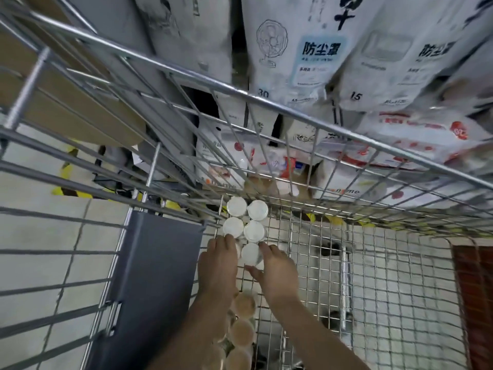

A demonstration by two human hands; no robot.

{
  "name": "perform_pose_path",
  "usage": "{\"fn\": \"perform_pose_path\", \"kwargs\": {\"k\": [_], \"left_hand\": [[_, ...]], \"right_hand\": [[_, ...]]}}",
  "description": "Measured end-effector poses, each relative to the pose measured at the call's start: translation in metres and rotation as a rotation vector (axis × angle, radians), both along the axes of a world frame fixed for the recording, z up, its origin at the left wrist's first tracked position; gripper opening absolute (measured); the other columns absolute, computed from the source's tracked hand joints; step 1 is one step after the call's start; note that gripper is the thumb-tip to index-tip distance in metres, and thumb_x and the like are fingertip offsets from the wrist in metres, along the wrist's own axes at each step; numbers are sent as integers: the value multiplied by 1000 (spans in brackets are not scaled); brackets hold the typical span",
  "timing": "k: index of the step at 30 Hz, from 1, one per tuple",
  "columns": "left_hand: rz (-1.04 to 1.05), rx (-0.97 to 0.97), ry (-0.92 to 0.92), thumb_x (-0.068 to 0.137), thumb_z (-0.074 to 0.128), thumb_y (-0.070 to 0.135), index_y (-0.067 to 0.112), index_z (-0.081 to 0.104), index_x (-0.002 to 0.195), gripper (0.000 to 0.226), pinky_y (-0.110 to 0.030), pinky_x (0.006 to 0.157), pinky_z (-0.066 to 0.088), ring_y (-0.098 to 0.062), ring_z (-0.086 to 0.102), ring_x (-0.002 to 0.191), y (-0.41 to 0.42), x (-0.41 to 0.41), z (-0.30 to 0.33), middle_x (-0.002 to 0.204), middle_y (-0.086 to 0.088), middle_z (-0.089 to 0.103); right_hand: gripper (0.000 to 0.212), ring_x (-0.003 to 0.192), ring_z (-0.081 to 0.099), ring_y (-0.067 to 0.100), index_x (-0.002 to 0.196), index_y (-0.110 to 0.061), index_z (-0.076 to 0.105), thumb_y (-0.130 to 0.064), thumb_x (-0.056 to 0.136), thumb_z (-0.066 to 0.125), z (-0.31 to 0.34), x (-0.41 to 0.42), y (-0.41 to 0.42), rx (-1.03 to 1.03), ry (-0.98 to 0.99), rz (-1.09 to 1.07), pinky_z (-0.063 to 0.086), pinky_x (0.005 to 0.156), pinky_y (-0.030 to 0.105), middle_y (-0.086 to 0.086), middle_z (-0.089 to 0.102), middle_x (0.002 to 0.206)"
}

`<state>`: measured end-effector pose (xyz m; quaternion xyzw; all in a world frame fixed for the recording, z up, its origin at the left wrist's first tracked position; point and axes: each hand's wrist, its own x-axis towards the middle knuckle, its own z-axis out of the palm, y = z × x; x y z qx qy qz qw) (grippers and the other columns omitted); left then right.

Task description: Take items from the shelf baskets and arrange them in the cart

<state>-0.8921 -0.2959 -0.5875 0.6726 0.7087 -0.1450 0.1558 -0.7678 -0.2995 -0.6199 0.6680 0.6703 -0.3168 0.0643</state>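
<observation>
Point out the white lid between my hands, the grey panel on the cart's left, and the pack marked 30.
White lid point(250, 253): head view, centre of its round top.
Grey panel point(157, 263): head view, middle of its flat face.
Pack marked 30 point(293, 57): head view, on its front, beside the blue label.

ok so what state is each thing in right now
white-lidded jars: lids on, upright, clustered in the cart's far left corner
nearest white-lidded jar: upright, between both hands
tan-lidded jars: lids on, partly hidden under left arm
left hand: fingers at jars
right hand: fingers touching nearest jar
</observation>
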Motion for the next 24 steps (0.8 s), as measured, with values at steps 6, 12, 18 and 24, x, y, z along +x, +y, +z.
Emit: {"fn": "perform_pose_path", "kwargs": {"k": [6, 12, 18, 24], "left_hand": [[57, -89, -141, 92, 51, 23, 20, 36, 133, 43, -27, 89, 43, -17, 43, 118, -21, -4, 22, 130, 0, 44], [368, -87, -544, 80, 68, 32, 26, 45, 133, 58, -24, 75, 40, -16, 54, 107, -41, 8, 107, 131, 4, 43], [362, 145, -887, 70, 81, 16, 38, 50, 100, 49, -24, 72, 42, -12, 57, 94, -37, 34, 230, 112, 8, 51], [202, 238, -1173, 67, 79, -3, 41, 58, 97, 57, -37, 76, 55, -14, 63, 89, -38, 91, 347, 107, 2, 58]], "right_hand": [[60, 107, 59, 16, 131, -22, 57, -50, 79, 69, 31, 29, -16, 47, 115, -82, 47, 87, 25, -5, 64, 121], [71, 97, 59, 6, 136, -27, 52, -49, 73, 77, 126, 75, -45, 13, 229, -344, 51, 88, 22, -5, 64, 125], [49, 93, 57, -7, 106, -44, 57, -24, 70, 84, 251, 128, -75, 172, 480, -629, 38, 70, -2, -28, 59, 100], [43, 102, 62, 2, 109, -27, 68, -24, 69, 85, 363, 189, -120, 366, 715, -792, 45, 87, 14, -10, 71, 107]]}}
